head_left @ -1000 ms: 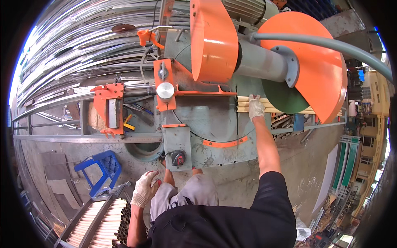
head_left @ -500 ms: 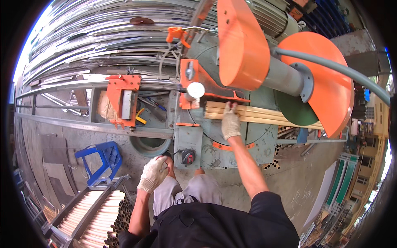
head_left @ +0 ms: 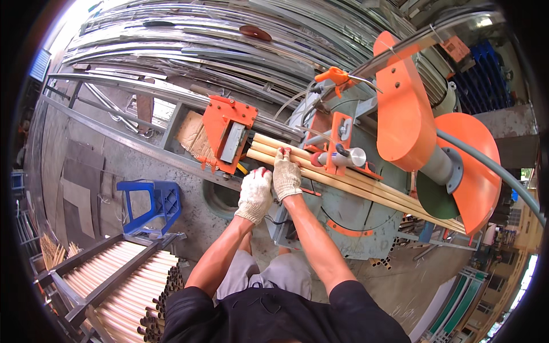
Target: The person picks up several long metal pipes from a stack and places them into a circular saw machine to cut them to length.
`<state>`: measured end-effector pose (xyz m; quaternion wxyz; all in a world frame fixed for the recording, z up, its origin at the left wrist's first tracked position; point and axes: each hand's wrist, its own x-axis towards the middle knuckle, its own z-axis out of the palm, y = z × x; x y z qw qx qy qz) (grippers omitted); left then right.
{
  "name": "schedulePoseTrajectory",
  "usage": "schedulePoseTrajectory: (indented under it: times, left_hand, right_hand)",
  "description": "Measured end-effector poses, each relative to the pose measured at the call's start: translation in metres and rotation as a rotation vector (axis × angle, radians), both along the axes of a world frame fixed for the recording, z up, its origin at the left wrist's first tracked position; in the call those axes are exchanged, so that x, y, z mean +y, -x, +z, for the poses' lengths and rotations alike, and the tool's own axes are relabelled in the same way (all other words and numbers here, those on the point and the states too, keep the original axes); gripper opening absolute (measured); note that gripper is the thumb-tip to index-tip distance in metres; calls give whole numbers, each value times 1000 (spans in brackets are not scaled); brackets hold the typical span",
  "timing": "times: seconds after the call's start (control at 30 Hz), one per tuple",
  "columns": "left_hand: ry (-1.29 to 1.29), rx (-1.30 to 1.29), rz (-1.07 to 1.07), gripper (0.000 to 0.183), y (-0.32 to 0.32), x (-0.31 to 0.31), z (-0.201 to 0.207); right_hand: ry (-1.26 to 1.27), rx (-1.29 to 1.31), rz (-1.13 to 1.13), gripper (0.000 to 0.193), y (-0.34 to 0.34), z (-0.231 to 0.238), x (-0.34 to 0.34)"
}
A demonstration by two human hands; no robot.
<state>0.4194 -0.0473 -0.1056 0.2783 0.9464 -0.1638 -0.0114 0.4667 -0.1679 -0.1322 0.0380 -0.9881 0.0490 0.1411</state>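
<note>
Both hands wear knitted cloth gloves, off-white and grubby, with a rough weave: the left hand [head_left: 255, 195] has red-stained fingertips, and the right hand [head_left: 286, 174] rests on a bundle of pale tubes [head_left: 354, 184] that look smooth with a dull cream sheen. The saw's guards [head_left: 403, 114] are painted metal, bright orange and fairly glossy, while the machine body [head_left: 354, 220] is matt grey-green painted metal, scuffed. The stool [head_left: 150, 201] is blue plastic. More tubes in the rack [head_left: 114, 274] look the same pale, smooth material. The floor [head_left: 114, 154] is rough grey concrete. Long bare metal strips [head_left: 171, 46] behind shine silvery.
</note>
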Motion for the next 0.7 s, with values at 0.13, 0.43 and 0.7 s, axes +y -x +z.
schedulePoseTrajectory:
  times: [0.13, 0.43, 0.7]
  left_hand:
    - [-125, -114, -29, 56, -31, -3, -20]
    - [-420, -58, -570, 69, -110, -45, -31]
    - [-219, -169, -509, 63, -119, -22, -36]
  right_hand:
    - [-493, -202, -177, 61, 20, 49, 2]
    - [-802, -54, -642, 48, 229, 72, -80]
    - [-509, 338, -404, 32, 363, 9, -101]
